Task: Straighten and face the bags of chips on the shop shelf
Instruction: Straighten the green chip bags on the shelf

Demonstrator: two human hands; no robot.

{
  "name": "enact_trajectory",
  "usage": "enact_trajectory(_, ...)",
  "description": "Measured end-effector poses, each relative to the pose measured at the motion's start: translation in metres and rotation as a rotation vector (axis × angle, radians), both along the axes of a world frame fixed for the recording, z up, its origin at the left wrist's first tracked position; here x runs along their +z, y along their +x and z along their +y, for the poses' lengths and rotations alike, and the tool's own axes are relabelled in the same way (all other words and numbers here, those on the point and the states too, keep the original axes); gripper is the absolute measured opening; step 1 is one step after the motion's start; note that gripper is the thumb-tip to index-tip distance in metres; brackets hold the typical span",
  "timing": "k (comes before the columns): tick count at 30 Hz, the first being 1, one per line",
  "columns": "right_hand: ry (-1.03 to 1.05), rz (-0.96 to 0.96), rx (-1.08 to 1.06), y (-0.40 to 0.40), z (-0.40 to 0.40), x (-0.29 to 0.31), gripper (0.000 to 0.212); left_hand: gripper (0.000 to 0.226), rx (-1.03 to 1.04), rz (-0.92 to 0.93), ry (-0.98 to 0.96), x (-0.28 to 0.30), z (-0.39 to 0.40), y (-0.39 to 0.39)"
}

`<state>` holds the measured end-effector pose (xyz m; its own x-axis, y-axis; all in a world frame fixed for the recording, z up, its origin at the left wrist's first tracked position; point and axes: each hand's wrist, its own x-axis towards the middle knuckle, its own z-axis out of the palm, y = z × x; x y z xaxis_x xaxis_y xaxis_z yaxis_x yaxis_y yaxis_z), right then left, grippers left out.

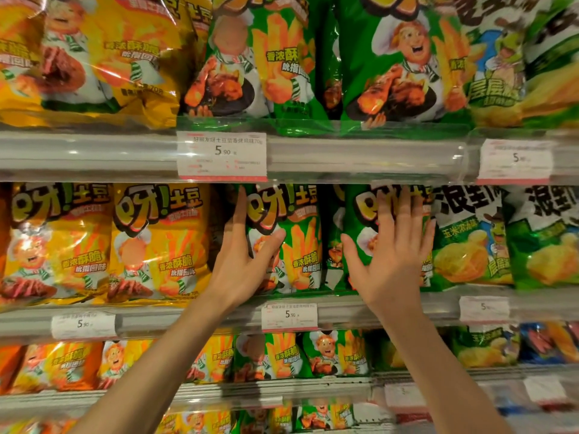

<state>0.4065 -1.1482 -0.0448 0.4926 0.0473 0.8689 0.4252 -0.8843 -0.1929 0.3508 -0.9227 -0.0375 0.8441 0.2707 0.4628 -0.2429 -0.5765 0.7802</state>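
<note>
Two green chip bags stand side by side on the middle shelf (pixel 344 310). My left hand (pixel 242 261) grips the left edge of the left green bag (pixel 300 245): the thumb lies on its front and the fingers reach up behind the edge. My right hand (pixel 396 245) lies flat on the front of the right green bag (pixel 358 211), fingers straight and spread, pointing up. Both bags stand upright with their printed fronts facing me. The right hand covers much of the right bag.
Yellow bags (pixel 156 245) fill the same shelf to the left and green-and-white bags (pixel 470 242) to the right. The shelf above (pixel 360 158) and the shelves below hold more bags. Price tags (pixel 289 316) hang on the clear front rails.
</note>
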Motion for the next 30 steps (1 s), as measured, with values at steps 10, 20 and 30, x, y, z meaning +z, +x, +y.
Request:
enact_trajectory(10,-0.114,0.047,-0.025,0.005,-0.002,-0.007,0.075,0.081,0.035,-0.051,-0.034,-0.005,-0.010,0.005)
enact_trajectory(20,0.193,0.195,0.455,-0.033,0.034,0.020,0.057,0.084,0.003,0.024,-0.180,0.001,0.002,-0.002)
enact_trajectory(30,0.674,0.840,0.615,-0.011,0.085,0.025,0.079,0.071,-0.014,0.135,-0.276,0.005,-0.005,0.009)
